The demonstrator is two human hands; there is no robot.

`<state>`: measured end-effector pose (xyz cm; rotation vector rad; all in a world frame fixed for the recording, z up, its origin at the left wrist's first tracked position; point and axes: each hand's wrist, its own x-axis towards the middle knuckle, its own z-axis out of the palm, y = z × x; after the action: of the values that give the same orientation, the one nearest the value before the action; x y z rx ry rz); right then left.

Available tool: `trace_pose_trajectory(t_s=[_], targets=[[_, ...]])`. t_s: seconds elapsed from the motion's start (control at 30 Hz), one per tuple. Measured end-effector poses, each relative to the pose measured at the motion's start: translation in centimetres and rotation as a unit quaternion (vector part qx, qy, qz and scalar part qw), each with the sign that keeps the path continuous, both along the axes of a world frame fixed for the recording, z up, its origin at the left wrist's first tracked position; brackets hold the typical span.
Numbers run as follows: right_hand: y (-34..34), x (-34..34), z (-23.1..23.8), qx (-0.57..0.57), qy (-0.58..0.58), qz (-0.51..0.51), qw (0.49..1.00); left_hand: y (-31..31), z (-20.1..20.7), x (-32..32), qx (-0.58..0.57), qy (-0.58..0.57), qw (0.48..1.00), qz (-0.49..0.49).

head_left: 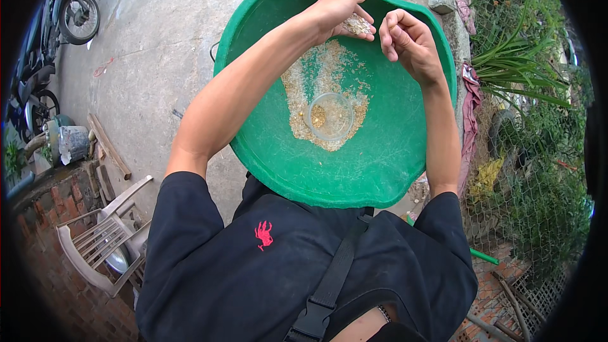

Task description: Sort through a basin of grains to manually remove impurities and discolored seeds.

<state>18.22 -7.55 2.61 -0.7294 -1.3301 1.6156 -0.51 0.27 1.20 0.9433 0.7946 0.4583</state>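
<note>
A: From the head view, how far along is the sorting?

B: Partway. The left hand (pixel 339 12) cups a little grain (pixel 356 24); the right hand (pixel 405 38) pinches narrow, contents unclear. Most grain lies in the green basin (pixel 392 152), around a clear bowl (pixel 329 116) holding little.

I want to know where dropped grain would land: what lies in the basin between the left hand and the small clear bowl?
In the head view, only loose grain spread on the green basin lies between the left hand and the clear bowl.
</note>
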Motion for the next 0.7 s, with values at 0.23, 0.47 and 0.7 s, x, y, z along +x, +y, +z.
trace_pose_trajectory(t_s=[0.23, 0.47, 0.7], targets=[[-1.1, -2.1, 0.0, 0.007, -0.105, 0.133, 0.986, -0.1, -0.1, 0.0, 0.015, 0.016, 1.000, 0.011], [-2.6, -6.0, -0.9, 0.053, -0.211, 0.268, 0.939, -0.1, 0.3, 0.0, 0.001, 0.019, 1.000, -0.005], [-2.9, -6.4, 0.0, 0.073, -0.305, 0.344, 0.885, -0.2, 0.4, -0.2, -0.003, 0.012, 1.000, 0.005]])
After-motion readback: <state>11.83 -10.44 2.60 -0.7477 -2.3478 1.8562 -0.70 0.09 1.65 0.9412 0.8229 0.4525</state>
